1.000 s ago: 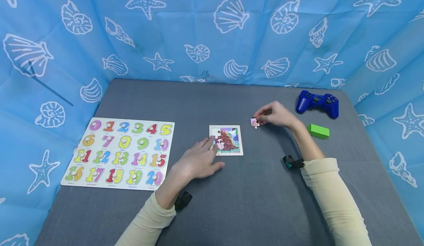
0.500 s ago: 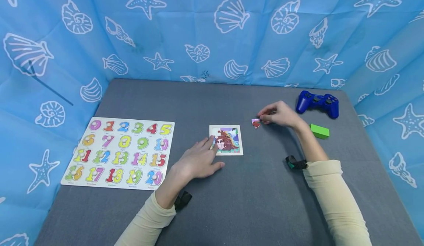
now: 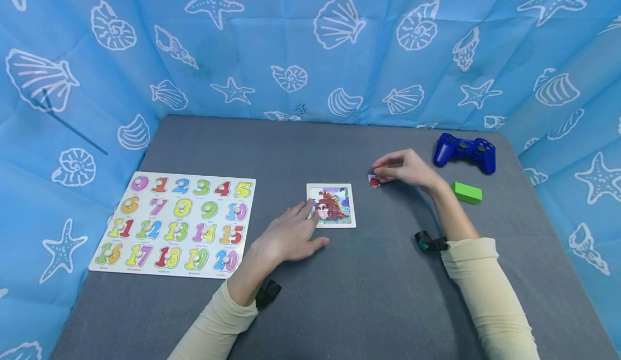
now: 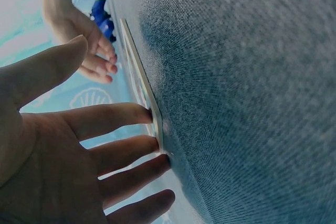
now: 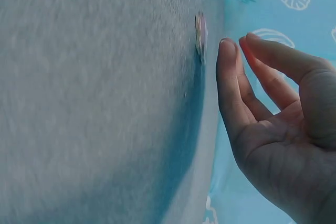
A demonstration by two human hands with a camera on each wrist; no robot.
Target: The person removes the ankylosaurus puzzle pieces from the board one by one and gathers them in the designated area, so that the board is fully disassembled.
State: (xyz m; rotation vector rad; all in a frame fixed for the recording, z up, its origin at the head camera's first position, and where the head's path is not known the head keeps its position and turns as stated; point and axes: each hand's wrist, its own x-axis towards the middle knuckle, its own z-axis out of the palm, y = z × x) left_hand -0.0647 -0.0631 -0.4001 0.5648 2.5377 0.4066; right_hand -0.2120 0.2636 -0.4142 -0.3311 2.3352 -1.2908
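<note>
In the head view, a small white-framed picture puzzle (image 3: pixel 352 203) lies mid-table, showing a reddish-brown figure. My left hand (image 3: pixel 286 236) is spread, its fingertips resting on the frame's left edge and covering part of the picture; the left wrist view shows the straight fingers (image 4: pixel 126 153) at the rim. To the right of the frame, a small red and purple jigsaw piece (image 3: pixel 373 181) lies on the table. My right hand (image 3: pixel 407 168) hovers just above and beside it. In the right wrist view, the loosely bent fingers stand apart from the jigsaw piece (image 5: pixel 201 38).
A white number-peg board (image 3: pixel 172 225) lies on the left. A blue game controller (image 3: pixel 464 152) and a green block (image 3: pixel 467 192) are at the right. A blue shell-print curtain (image 3: pixel 310 42) borders the back and sides of the grey table (image 3: pixel 349 295).
One second ago my right fingers were at the piece, which looked pale pink; it now looks red. The right hand drew slightly right, then back left. The left hand stayed put.
</note>
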